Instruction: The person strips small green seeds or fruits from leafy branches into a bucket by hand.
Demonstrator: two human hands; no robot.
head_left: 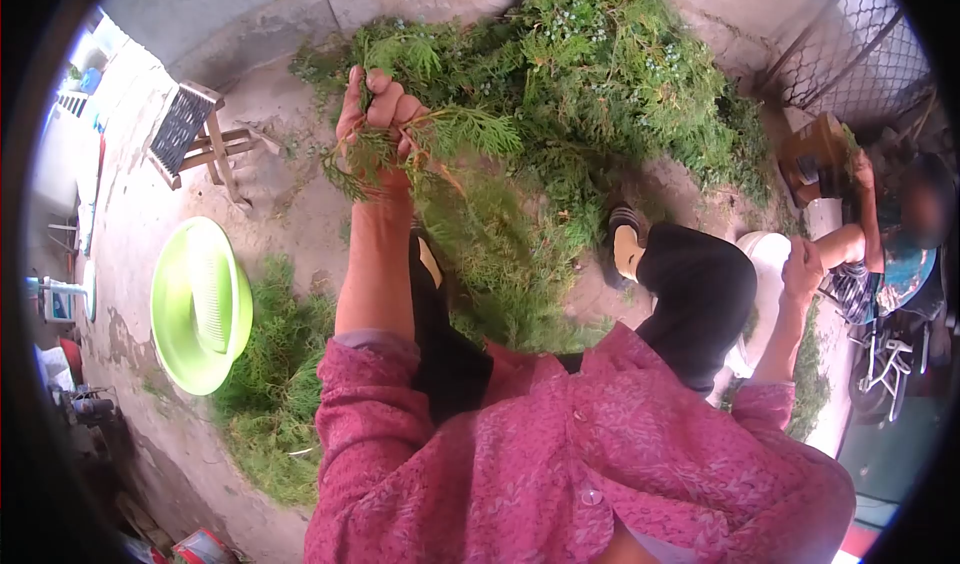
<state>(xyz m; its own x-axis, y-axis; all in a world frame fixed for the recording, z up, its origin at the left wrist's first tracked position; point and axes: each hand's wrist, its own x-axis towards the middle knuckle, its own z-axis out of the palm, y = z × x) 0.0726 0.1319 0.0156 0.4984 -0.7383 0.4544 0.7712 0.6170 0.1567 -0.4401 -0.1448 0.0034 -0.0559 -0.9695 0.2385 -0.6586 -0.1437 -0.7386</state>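
My left hand (385,114) is raised in front of me, its fingers closed round a green conifer sprig (470,132) whose feathery tips hang out on both sides. Behind and below it lies a big heap of cut green branches (620,74) with small pale berries, against the wall. Looser greenery (520,294) lies between my feet. Out to the right, beyond my bent knee and beside a white bucket-like container (765,254), is my right hand (803,269). Its fingers look curled together; anything inside them is too small to make out.
A lime-green basin (200,304) stands at the left, beside another pile of greenery (275,384). Behind it is a small wooden stool (195,139). At the right sit another person (905,254), a cardboard box (812,154) and a bicycle (885,369). Wire mesh (865,49) leans behind.
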